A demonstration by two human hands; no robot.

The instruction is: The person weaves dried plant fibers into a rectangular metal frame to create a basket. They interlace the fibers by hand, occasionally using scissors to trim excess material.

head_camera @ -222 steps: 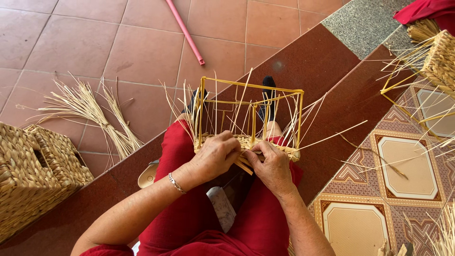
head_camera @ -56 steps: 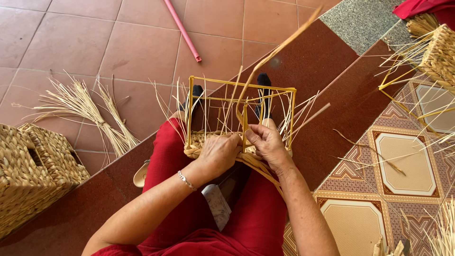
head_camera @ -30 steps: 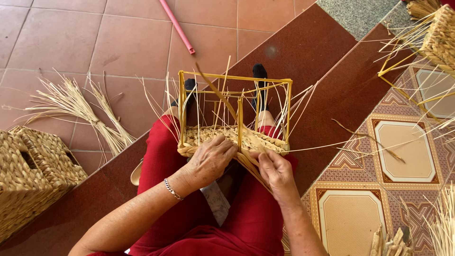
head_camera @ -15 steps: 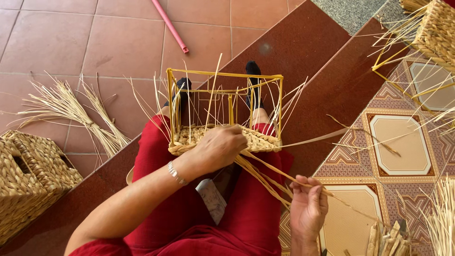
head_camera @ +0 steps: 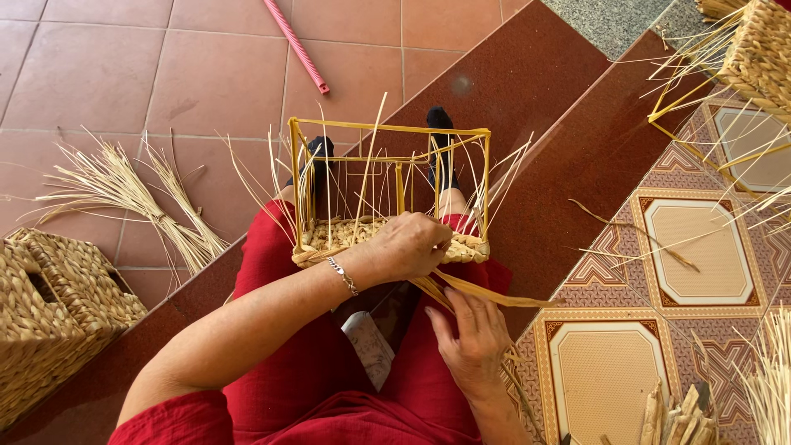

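**Two hands, one half-woven basket on the lap**

Two hands at work on a yellow wire basket frame [head_camera: 387, 194] resting on the person's red-clad lap, its lower band already woven with straw.

- Left hand [head_camera: 409, 245]: closed over the woven front edge of the frame, pinning the strands there.
- Right hand [head_camera: 474, 338]: below and just beside the left, fingers loosely spread and mostly open, touching the flat straw strand [head_camera: 486, 295] that trails out from under the left hand.
- Far left of the hands: a finished woven basket [head_camera: 53, 309] and a loose straw bundle [head_camera: 132, 194] on the tiled floor [head_camera: 99, 74].
- Beyond the frame: a pink rod [head_camera: 297, 45].

Risk, as judged: the strand could slacken or crack if the left hand's hold eases, loosening the weave.

Obscured: the left fingertips and the weave point beneath them; whether the right hand actually pinches the strand cannot be told.
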